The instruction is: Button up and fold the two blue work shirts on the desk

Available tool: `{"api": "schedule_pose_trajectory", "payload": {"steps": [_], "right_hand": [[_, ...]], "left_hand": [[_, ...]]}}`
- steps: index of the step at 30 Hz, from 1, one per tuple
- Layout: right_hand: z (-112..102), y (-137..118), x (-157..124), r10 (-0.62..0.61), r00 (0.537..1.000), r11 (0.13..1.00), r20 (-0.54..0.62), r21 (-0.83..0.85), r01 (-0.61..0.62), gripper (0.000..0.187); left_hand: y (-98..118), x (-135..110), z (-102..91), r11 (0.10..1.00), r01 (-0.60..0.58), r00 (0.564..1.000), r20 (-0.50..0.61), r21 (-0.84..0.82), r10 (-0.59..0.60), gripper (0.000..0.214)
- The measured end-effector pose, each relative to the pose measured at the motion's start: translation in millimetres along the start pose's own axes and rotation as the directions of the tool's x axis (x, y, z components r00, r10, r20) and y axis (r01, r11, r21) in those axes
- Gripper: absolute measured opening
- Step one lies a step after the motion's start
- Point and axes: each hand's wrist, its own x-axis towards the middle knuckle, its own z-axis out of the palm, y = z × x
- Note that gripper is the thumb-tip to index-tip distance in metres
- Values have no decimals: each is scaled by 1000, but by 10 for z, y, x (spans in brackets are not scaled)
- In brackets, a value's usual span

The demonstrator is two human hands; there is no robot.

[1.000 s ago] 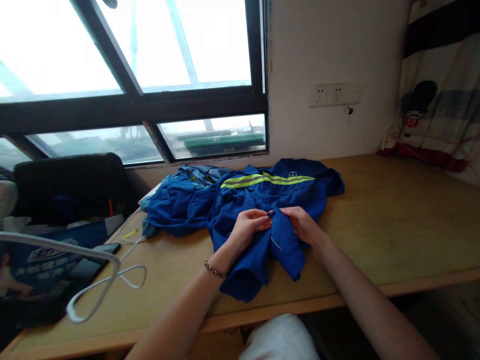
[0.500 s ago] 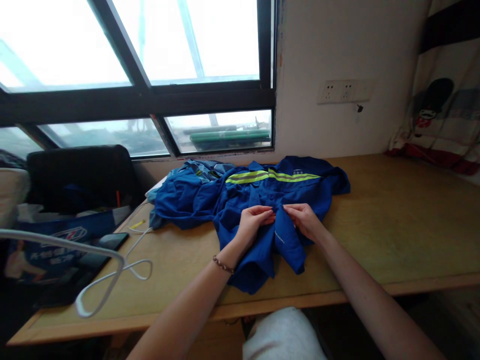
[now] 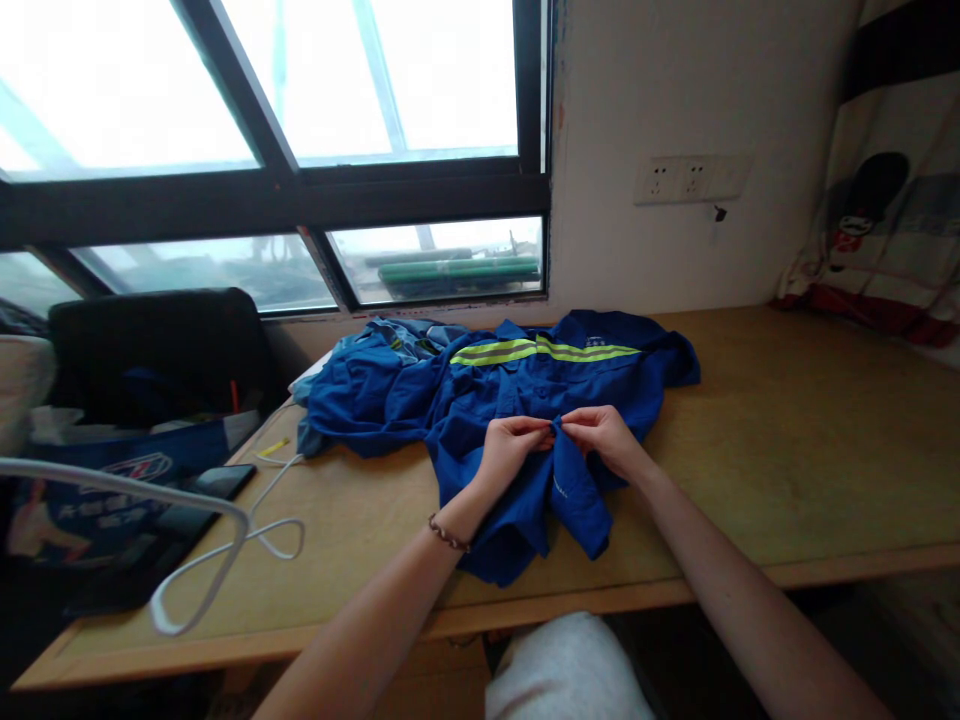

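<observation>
A blue work jacket (image 3: 472,395) with a yellow-green reflective stripe lies spread on the wooden table (image 3: 780,450). My left hand (image 3: 512,447), a bracelet on its wrist, pinches the cloth near the jacket's lower front between thumb and fingers. Close beside it, my right hand (image 3: 602,438) pinches the same raised bit of cloth. The fingertips of both hands nearly meet there. Below them a flap of the jacket with small white lettering hangs down and to the right. Whether a button or other fastener is between the fingers is too small to tell.
More blue clothing (image 3: 397,345) is heaped behind the jacket's left side. A white cable (image 3: 247,530) loops over the table's left end, near a dark flat device (image 3: 217,490). A black chair (image 3: 161,350) stands left. Behind are a window and a wall socket (image 3: 694,180).
My right hand has moved slightly left and closer to my left hand. The pinched cloth between them has shifted a little.
</observation>
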Motion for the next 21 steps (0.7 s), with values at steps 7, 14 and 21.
{"api": "schedule_pose_trajectory", "payload": {"steps": [7,14,21], "right_hand": [[86,83,-27,-353,935,777,-18,-562,283,9],[148,80,-62,-412,910,634,44,-704,321,12],[129,67,-41,-407,912,668,47,-666,332,18]], "left_hand": [[-77,2,20,996,83,996,-24,19,-82,29],[-179,40,-27,982,152,984,-78,-108,-161,22],[-159,70,-39,921,237,960,-69,-309,-270,24]]}}
